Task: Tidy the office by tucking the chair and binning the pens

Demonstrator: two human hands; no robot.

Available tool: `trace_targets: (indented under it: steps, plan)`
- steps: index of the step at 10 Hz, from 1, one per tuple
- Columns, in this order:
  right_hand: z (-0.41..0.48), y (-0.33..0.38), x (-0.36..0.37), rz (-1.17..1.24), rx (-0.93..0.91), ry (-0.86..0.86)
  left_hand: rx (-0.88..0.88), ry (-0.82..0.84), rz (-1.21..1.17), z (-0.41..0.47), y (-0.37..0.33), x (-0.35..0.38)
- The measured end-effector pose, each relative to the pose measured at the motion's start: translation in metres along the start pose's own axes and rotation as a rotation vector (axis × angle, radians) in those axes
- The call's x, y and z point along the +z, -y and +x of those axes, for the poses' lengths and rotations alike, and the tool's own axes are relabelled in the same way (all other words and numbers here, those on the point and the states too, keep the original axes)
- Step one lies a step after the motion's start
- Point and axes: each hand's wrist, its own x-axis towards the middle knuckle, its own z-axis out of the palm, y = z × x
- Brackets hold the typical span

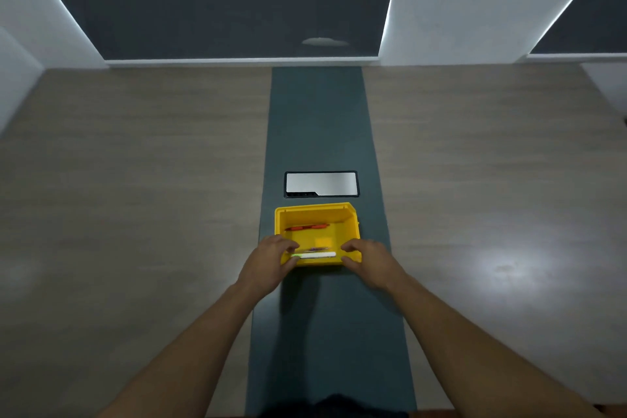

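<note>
A yellow plastic bin [349, 227] stands on the dark green strip in the middle of the table. Inside it lie a red pen [307, 227] near the far wall, a thin purple pen [317, 249], and a white marker with a green end [315, 255] by the near wall. My left hand [271, 261] clasps the bin's near left corner, fingers curled over the rim. My right hand [368, 260] clasps the near right corner the same way. No chair is in view.
A rectangular silver cable hatch [320, 184] is set into the strip just behind the bin. The wood-look table [135, 197] spreads wide to both sides. Dark window blinds and white wall columns stand beyond the far edge.
</note>
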Motion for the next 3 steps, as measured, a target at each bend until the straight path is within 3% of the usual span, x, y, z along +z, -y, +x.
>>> trace_targets:
  steps: [3]
  plan:
    - [-0.046,-0.023,0.012,0.013,-0.044,-0.071,-0.055,-0.060,-0.035,-0.053,-0.019,0.031]
